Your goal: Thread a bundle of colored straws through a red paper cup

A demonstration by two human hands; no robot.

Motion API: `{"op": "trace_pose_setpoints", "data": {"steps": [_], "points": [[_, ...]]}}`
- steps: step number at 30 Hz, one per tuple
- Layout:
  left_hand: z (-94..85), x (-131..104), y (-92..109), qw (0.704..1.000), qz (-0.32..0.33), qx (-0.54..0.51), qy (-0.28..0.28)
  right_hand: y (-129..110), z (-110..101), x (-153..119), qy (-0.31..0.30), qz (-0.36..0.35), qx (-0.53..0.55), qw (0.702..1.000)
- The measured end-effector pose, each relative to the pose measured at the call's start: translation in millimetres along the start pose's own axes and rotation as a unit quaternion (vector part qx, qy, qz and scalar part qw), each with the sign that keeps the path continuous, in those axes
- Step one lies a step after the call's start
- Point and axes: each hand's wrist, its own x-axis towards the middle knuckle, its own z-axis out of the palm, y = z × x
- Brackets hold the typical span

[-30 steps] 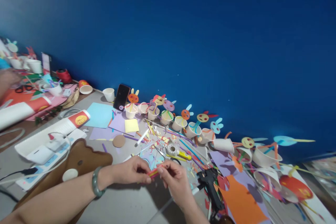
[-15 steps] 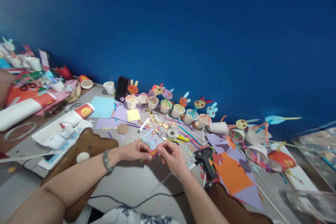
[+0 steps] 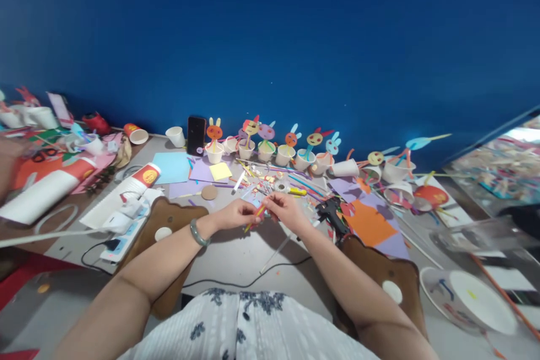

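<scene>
My left hand (image 3: 235,215) pinches thin yellow and pinkish-red strips (image 3: 255,220) just above the table. Opposite it, my right hand (image 3: 287,212) has its thumb and forefinger closed on the upper end of the same strips. What the strips are made of is too small to tell. Just beyond my hands lie a roll of tape (image 3: 280,186), a yellow-handled cutter (image 3: 297,191) and many coloured scraps. To the right of my right hand rests a black glue gun (image 3: 333,215).
Paper cups (image 3: 266,151) with paper rabbit heads line the blue wall. A phone (image 3: 196,135) leans there. Left are a cardboard disc (image 3: 209,192), blue paper (image 3: 172,167) and a power strip (image 3: 122,243). Orange paper (image 3: 371,222) lies right. A black cable (image 3: 248,284) crosses in front.
The view has tilted down and levelled, showing more of my shirt and a bowl at the right. Both hands stay together on the strips, whose lower ends now show more clearly.
</scene>
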Motion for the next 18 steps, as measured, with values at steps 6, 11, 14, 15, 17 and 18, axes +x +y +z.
{"op": "trace_pose_setpoints", "data": {"steps": [6, 11, 14, 15, 17, 18], "points": [[-5.5, 5.7, -10.9, 0.996, 0.016, 0.041, 0.079, -13.6, -13.8, -11.3, 0.004, -0.05, -0.134, 0.99], [-7.2, 9.3, -20.0, 0.989, 0.026, 0.068, 0.13, -4.5, -52.4, -54.3, 0.078, -0.217, -0.42, 0.878], [-5.9, 8.2, -19.2, 0.987, 0.031, 0.077, 0.139, 21.7, -96.2, -83.1, 0.264, -0.213, -0.429, 0.837], [-5.3, 7.6, -18.4, 0.986, 0.031, 0.081, 0.146, 31.3, -116.1, -92.6, 0.356, -0.195, -0.421, 0.812], [-3.8, 6.4, -16.5, 0.979, 0.026, 0.107, 0.174, 46.3, -163.3, -111.9, 0.546, -0.123, -0.378, 0.737], [-3.1, 5.9, -15.7, 0.976, 0.022, 0.118, 0.18, 50.3, -189.5, -121.5, 0.632, -0.07, -0.352, 0.687]]}}
